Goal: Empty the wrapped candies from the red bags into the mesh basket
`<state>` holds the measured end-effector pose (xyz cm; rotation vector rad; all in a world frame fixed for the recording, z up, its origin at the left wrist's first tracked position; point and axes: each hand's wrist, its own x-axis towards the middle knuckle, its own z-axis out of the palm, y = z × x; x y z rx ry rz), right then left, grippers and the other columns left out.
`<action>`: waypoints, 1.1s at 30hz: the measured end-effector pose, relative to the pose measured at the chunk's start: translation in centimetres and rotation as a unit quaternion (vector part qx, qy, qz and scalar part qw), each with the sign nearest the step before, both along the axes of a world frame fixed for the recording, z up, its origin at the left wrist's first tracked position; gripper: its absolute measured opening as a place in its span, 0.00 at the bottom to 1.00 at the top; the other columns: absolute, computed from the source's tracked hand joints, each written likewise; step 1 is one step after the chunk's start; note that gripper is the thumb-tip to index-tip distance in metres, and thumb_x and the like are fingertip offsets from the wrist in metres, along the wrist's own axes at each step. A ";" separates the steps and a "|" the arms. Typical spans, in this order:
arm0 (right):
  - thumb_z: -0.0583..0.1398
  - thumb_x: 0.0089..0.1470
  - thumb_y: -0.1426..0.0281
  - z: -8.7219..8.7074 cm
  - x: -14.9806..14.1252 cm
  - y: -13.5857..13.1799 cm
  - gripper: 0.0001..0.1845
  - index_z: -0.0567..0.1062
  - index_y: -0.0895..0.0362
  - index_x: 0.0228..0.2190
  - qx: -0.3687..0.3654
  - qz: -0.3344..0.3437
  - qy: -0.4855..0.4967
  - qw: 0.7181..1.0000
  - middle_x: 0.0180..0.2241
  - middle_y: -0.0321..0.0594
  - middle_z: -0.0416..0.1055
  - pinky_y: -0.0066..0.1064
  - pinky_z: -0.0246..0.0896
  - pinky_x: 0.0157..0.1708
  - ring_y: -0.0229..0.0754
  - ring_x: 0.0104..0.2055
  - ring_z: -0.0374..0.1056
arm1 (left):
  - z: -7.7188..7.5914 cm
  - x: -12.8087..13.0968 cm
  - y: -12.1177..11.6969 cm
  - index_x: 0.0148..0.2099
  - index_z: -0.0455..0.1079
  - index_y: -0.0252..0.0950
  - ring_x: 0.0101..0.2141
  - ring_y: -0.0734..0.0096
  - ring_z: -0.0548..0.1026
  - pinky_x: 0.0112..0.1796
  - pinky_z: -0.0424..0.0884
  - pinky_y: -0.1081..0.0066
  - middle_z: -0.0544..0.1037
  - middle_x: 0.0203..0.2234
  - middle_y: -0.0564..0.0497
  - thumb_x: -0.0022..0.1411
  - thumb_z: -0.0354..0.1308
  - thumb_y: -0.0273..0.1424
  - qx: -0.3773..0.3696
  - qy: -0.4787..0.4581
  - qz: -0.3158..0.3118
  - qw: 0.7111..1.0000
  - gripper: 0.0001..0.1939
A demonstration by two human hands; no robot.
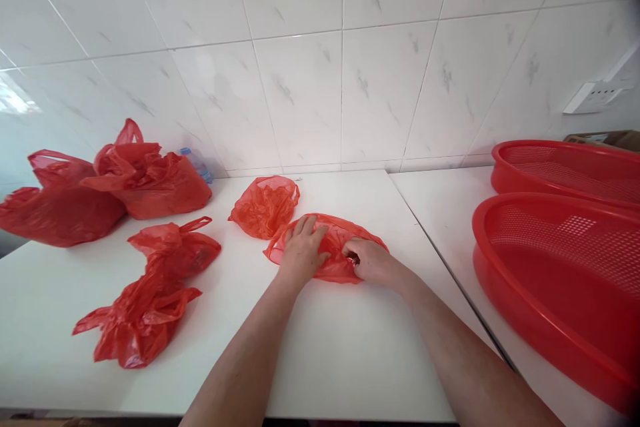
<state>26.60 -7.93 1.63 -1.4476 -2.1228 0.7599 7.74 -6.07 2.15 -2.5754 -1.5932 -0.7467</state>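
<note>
A thin red plastic bag (337, 273) lies spread on the white table in front of me. My left hand (303, 250) rests on its left part, palm down with the fingers apart. Over the bag's right part, my right hand (369, 259) has its fingers curled together. Something small and dark shows between those fingertips, too hidden to name. Touching or nearly touching the bag at its upper left is a crumpled red plastic bag (265, 207).
Tied red bags (145, 320) lie on the table's left. Fuller red bags (160, 187) stand behind, beside a clear bottle (197, 163). Two large red plastic baskets (500, 267) occupy the right table, past a seam. A tiled wall (300, 93) with a socket (595, 97) closes the back.
</note>
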 end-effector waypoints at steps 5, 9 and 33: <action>0.53 0.35 0.83 0.2 1.0 0.4 0.17 0.69 0.52 0.28 -0.060 -0.016 0.079 0.995 0.30 0.32 0.70 0.25 0.56 0.25 0.35 0.29 0.64 | -0.6 -1.6 0.6 0.57 0.62 0.46 0.62 0.41 0.44 0.54 0.48 0.39 0.53 0.63 0.43 0.45 0.66 0.40 -0.057 0.007 0.071 0.996 0.35; 0.56 0.42 0.76 -0.1 1.4 0.9 0.12 0.69 0.52 0.33 -0.042 -0.079 0.139 0.986 0.32 0.33 0.70 0.28 0.61 0.31 0.37 0.32 0.67 | -1.0 -2.2 0.9 0.58 0.61 0.47 0.63 0.40 0.43 0.53 0.49 0.39 0.51 0.64 0.43 0.47 0.63 0.45 -0.106 0.008 0.095 0.990 0.35; 0.63 0.44 0.64 0.0 2.1 1.9 0.14 0.70 0.53 0.36 -0.075 -0.139 0.487 0.859 0.42 0.41 0.74 0.36 0.66 0.37 0.42 0.35 0.71 | 0.0 1.7 -1.6 0.36 0.73 0.37 0.29 0.65 0.71 0.29 0.63 0.69 0.75 0.28 0.49 0.59 0.54 0.29 -0.056 -0.013 -0.131 0.990 0.07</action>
